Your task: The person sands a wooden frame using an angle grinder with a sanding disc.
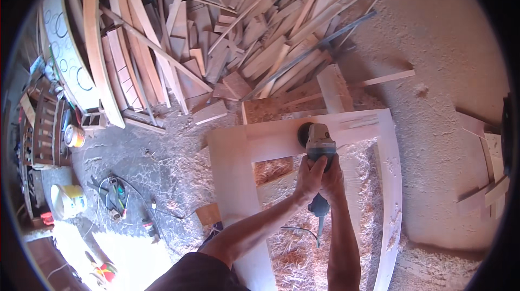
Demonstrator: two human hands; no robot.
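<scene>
Floor: dusty and brownish grey (pixel 455 69) at right, darker grey at left, sprinkled with pale shavings.
Light: a glaring white patch (pixel 132 253) across the floor, lower left of the frame.
Wood heap: jumbled offcuts and strips (pixel 281 28), top centre.
Long boards: several curved lengths (pixel 95 47), upper left.
Left edge: slatted wooden furniture (pixel 58 128) above a whitish bucket (pixel 77 204).
Right edge: stacked plank pieces (pixel 474 124).

The left hand (pixel 309 176) and right hand (pixel 332 178) grip an angle grinder (pixel 320 140), its disc (pixel 303 135) over the far rail (pixel 273 140) of a pale wooden frame (pixel 233 169), timber offcuts (pixel 271 31) heaped beyond.
</scene>
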